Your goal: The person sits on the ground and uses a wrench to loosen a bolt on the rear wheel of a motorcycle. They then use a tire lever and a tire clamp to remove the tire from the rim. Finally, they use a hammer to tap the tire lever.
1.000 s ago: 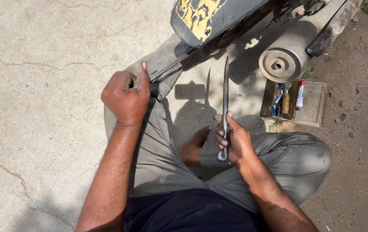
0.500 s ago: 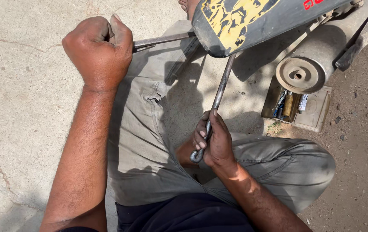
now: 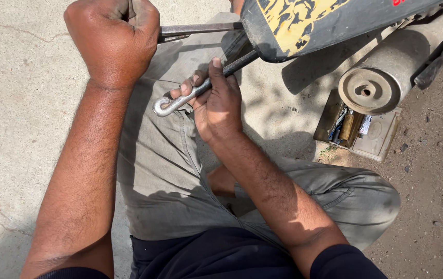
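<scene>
left hand (image 3: 111,39) fisted tight round a dark metal bar (image 3: 200,29), bracing it level where it runs under the black and yellow panel (image 3: 304,23). right hand (image 3: 216,98) wraps its fingers round a grey wrench (image 3: 180,99), ring end free over the lap, shaft angled up beneath the panel for leverage. a round metal drum (image 3: 369,90) sits above an open tool tray (image 3: 381,137) on the dirt.

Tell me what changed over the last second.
The right hand swung its ring-ended wrench from upright to slanting under the black-and-yellow panel. The left hand rose in view, gripping the dark bar throughout. Both grips held; the tool tray stayed put.
</scene>
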